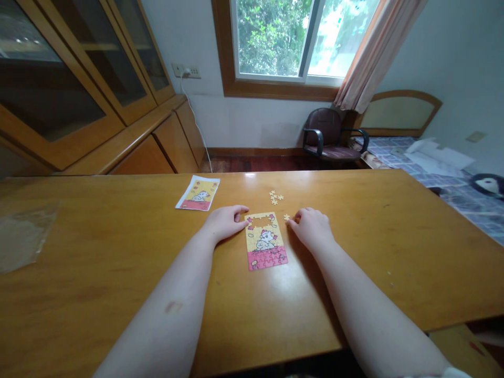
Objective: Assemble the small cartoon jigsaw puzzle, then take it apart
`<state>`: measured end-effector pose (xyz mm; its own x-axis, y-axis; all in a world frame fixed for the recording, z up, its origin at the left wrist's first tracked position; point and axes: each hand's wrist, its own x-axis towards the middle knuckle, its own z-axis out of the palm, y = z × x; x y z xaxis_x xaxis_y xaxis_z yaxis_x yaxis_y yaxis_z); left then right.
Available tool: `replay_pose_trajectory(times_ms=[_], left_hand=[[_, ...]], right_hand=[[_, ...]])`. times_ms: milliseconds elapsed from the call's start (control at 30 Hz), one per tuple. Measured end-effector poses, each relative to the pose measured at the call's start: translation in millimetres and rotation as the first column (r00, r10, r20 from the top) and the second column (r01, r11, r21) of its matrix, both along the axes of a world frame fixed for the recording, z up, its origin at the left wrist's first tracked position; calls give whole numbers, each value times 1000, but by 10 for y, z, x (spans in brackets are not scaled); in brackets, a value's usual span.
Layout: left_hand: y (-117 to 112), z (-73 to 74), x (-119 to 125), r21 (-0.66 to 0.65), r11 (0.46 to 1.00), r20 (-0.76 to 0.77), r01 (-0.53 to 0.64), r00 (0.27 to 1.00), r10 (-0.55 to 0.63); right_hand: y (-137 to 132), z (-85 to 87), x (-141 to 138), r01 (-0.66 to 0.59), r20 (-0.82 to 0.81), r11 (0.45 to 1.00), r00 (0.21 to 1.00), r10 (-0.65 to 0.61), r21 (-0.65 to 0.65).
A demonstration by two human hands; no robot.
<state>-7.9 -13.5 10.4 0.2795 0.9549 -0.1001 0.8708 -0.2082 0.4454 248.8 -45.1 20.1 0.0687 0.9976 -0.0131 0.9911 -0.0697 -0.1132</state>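
Note:
A small jigsaw puzzle [265, 259] lies flat before me, yellow above and pink below, with a white cartoon animal in its middle. Near its top is a gap where the table-coloured surface shows. My left hand [226, 224] rests at the puzzle's upper left, thumb at its edge and fingers apart. To the right of the puzzle, my right hand [314, 229] has bent fingers, with thumb and forefinger slightly apart. One loose puzzle piece [286, 217] lies at those fingertips; whether they touch it is unclear. Several more loose pieces [274, 199] are clustered beyond the puzzle.
A printed picture sheet [199, 193] with the same design lies at the back left of the wooden table [129, 231]. Clear plastic wrap [23, 236] is at the far left. Beyond the table stand a glass-door cabinet [114, 113], a chair [328, 131] and a bed [413, 157].

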Motion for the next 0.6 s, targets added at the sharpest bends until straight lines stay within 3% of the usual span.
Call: replay_pose_trajectory(times_ms=[200, 367, 600], left_hand=[[-3, -11, -3, 3, 1000, 1, -4, 1000, 4], [2, -19, -8, 1, 1000, 3, -6, 1000, 6], [-2, -11, -7, -8, 1000, 9, -3, 1000, 3]], right_hand=[[-10, -12, 32, -75, -38, 996, 997, 73, -48], [-18, 19, 48, -9, -10, 998, 1000, 8, -69], [-19, 5, 34, -16, -41, 993, 999, 11, -121]])
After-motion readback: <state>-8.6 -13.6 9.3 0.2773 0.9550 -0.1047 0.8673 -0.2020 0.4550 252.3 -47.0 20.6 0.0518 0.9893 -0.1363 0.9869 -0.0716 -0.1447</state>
